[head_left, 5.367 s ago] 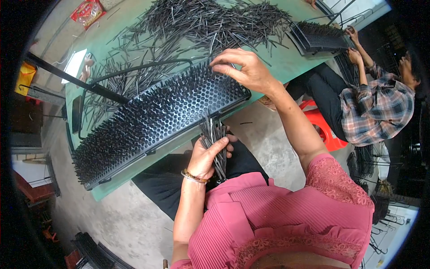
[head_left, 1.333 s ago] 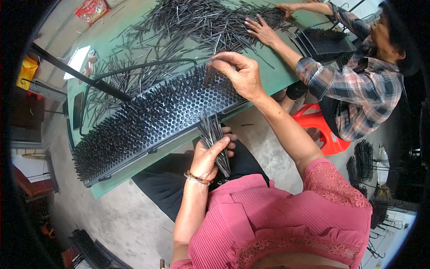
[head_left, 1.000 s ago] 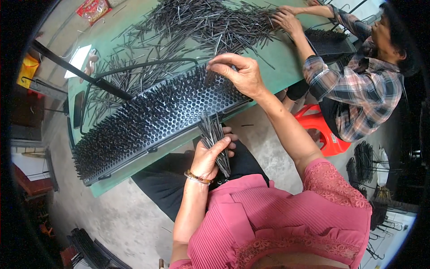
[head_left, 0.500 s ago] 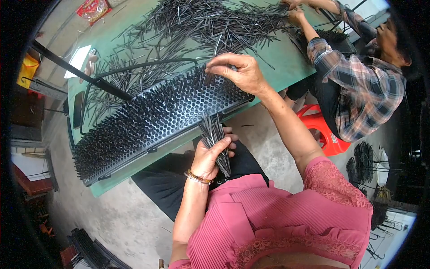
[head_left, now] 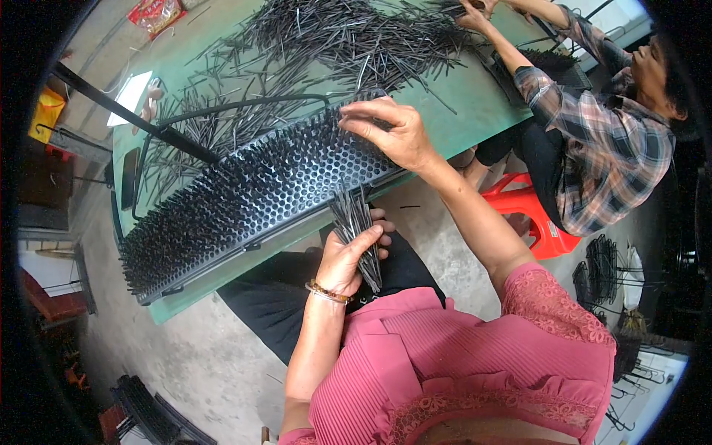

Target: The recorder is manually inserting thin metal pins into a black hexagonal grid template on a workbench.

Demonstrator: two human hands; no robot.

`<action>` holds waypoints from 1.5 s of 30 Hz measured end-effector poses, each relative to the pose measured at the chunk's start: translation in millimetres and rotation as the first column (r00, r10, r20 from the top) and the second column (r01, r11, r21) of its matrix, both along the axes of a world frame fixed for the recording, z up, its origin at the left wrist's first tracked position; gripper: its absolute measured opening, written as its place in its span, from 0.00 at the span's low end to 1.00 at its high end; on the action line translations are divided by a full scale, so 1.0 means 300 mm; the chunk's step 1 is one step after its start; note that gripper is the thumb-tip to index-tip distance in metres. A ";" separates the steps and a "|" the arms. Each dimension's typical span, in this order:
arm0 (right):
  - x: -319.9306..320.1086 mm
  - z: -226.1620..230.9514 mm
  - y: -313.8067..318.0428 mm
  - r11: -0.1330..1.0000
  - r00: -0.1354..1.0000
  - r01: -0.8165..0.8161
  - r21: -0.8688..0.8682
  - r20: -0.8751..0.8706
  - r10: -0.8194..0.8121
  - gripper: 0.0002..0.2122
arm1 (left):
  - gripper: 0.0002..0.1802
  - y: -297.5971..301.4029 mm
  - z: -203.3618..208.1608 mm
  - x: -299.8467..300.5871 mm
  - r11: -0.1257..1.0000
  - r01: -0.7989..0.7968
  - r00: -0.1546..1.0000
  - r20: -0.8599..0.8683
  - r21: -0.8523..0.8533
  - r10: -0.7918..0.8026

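Observation:
My left hand [head_left: 347, 261] is closed round a bundle of thin dark strips [head_left: 353, 215], held upright just off the front edge of a perforated black panel [head_left: 302, 194]. Short black strips stand in the panel's holes like bristles, densely at the left and along the far side. Bare holes show towards the near right. Over the far right part hovers my right hand [head_left: 403, 137], thumb and fingers brought together at the tips among the standing strips. Whatever those fingertips hold is too small to make out.
A large heap of loose dark strips [head_left: 356, 37] lies on the green table [head_left: 475, 111]. A black metal bar [head_left: 133, 113] crosses at the left. At the right a person in a checked shirt [head_left: 593, 148] works beside a red stool [head_left: 545, 230].
My right hand has shifted slightly down and left over the panel. The left hand stays with its bundle. At the far right, the co-worker's hands have moved left and the head has lifted.

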State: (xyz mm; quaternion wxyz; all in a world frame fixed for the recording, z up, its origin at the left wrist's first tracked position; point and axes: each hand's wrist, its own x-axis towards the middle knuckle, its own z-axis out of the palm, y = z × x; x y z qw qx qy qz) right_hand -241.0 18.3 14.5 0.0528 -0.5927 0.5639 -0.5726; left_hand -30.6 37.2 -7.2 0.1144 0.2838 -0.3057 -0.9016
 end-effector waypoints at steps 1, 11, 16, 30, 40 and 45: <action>0.005 0.004 -0.002 1.000 0.998 -0.010 -0.029 -0.062 0.008 0.08 | 0.19 0.000 0.000 0.001 1.000 0.000 1.000 -0.001 0.007 0.000; 0.023 -0.009 0.015 0.987 0.959 0.108 -0.120 -0.247 -0.135 0.08 | 0.19 0.004 0.007 0.003 1.000 -0.003 1.000 0.020 0.005 0.003; 0.034 -0.009 0.028 0.970 0.944 0.170 -0.172 -0.255 -0.210 0.07 | 0.19 0.009 0.014 0.004 1.000 0.027 1.000 -0.007 -0.004 -0.027; -0.055 0.101 0.067 0.970 0.958 0.239 0.035 -0.172 -0.230 0.05 | 0.17 -0.023 0.060 -0.006 1.000 0.001 0.999 -0.036 -0.030 -0.002; -0.057 0.076 0.086 0.955 0.939 0.251 0.156 -0.281 -0.201 0.06 | 0.14 -0.027 0.043 -0.020 0.998 -0.056 0.998 0.031 0.000 0.056; -0.059 0.081 0.048 0.969 0.868 0.234 0.082 -0.468 -0.170 0.07 | 0.15 -0.022 0.032 -0.015 0.999 -0.053 0.998 0.022 -0.014 0.053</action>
